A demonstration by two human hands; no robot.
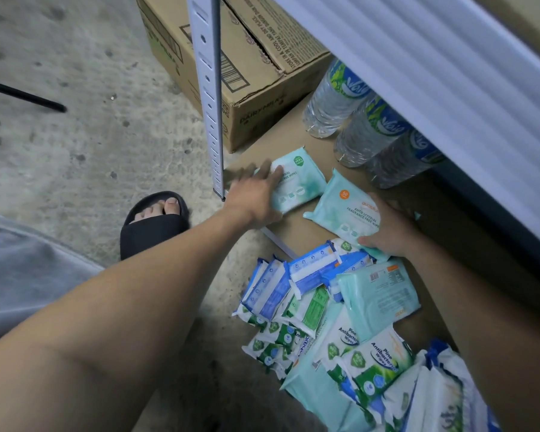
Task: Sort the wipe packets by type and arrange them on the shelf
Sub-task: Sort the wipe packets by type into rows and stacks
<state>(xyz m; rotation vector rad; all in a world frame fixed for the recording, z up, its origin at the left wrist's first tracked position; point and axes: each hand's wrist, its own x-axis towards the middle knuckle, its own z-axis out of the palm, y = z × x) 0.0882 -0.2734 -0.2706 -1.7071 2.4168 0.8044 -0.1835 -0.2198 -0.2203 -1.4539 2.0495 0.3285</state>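
- Left hand (256, 196): lies over the near-left edge of a pale teal plastic wipe packet with a green badge (296, 182). The fingers are motion-blurred, so whether they clamp it or only press on it cannot be told.
- Right hand (390, 232): holds a pale teal plastic wipe packet with an orange badge (343, 210) by its near corner, thumb on top.
- Landmark: white perforated metal shelf upright (207, 88). The green-badge packet lies just right of its foot, flat on the brown bottom shelf board (281, 135). The orange-badge packet is next to the right, almost touching the first.
- Step in hand (judged): starting a teal row, two matching packets being squared side by side.
- Next move calls for releasing both, then pulling another teal packet from the loose pile of mixed wipe packets (334, 322) near-right of the upright.
- Counts: two teal packets laid out. In the pile, blue-white, green-white and more teal types overlap, so no exact number. Three clear plastic water bottles (368, 132) and one brown cardboard carton (253, 73) stand beyond.
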